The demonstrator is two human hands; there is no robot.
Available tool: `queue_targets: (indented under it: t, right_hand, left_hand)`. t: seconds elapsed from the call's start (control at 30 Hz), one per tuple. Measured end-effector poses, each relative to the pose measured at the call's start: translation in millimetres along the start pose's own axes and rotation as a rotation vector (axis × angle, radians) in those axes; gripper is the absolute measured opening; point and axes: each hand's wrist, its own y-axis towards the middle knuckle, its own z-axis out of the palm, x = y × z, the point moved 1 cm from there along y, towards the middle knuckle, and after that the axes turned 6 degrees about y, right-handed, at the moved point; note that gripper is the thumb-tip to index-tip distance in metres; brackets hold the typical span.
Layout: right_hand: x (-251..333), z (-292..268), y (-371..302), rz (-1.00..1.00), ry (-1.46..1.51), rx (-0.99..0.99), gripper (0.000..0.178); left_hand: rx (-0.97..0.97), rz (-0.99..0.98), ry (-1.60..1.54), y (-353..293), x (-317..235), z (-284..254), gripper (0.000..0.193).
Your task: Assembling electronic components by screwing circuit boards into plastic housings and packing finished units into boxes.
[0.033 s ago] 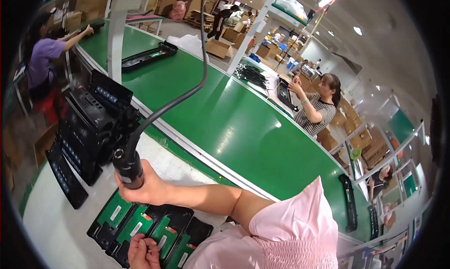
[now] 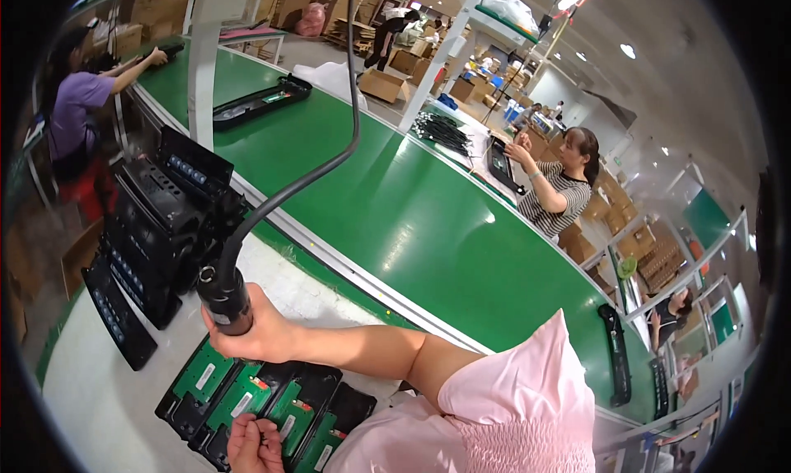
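Note:
My right hand (image 2: pixel 268 331) is wrapped around a black electric screwdriver (image 2: pixel 222 298), held upright with its thick cable (image 2: pixel 301 180) rising from the top. Its tip is hidden behind my hand, over several green circuit boards (image 2: pixel 202 378) set in black plastic housings on the white worktop. Low in the picture, my left hand (image 2: pixel 254 447) hovers by the boards with fingertips pinched together. Whatever they hold, if anything, is too small to make out. White labels and small red-and-white parts show on the boards.
Black plastic panels (image 2: pixel 156 226) are stacked at left on the worktop (image 2: pixel 78 403). Beyond runs a green conveyor belt (image 2: pixel 428 234) carrying a long black housing (image 2: pixel 262 102). A metal post (image 2: pixel 202 86) stands at its near edge. Co-workers sit across and at far left.

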Motion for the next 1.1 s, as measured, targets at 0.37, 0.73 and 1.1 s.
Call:
queue_targets:
  t: [0.37, 0.73, 1.1]
  right_hand:
    - [39, 14, -17, 0.022, 0.211, 0.125, 0.024]
    - [56, 35, -34, -0.303, 0.378, 0.413, 0.024]
    - [59, 41, -47, -0.233, 0.297, 0.336, 0.023]
  left_hand:
    - [-0.061, -0.001, -0.13, 3, -6, -9, 0.018]
    - [0.052, 0.179, 0.097, 3, -5, -22, 0.019]
    - [0.079, 0.074, -0.457, 1, 12, -51, 0.032]
